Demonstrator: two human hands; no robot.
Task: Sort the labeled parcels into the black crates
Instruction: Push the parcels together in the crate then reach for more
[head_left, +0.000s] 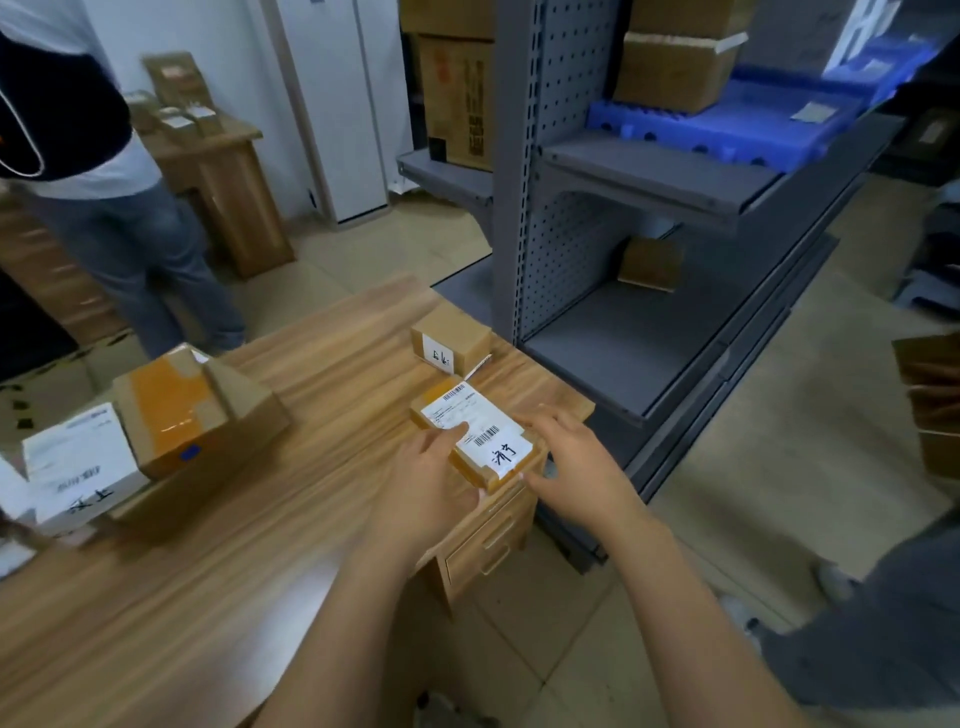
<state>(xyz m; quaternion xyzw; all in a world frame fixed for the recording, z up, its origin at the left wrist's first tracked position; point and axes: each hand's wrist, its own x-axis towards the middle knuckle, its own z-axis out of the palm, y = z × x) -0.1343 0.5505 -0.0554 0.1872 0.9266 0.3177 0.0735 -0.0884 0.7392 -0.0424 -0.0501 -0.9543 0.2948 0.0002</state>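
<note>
A flat brown parcel (480, 434) with a white barcode label and a handwritten sticker lies at the right corner of the wooden table (291, 467). My left hand (426, 483) grips its near-left edge, thumb on the label. My right hand (571, 462) touches its right edge with fingers spread. A small labeled carton (451, 343) sits just beyond it. To the left stand a taped brown box (202, 410) and a white box (83, 462). No black crate is visible.
A grey metal shelf rack (649, 332) stands right of the table, holding cartons, a blue tray (727, 124) and a small box (649, 262). A person in jeans (130, 223) stands at the far left. Another person's leg (883, 613) is at lower right.
</note>
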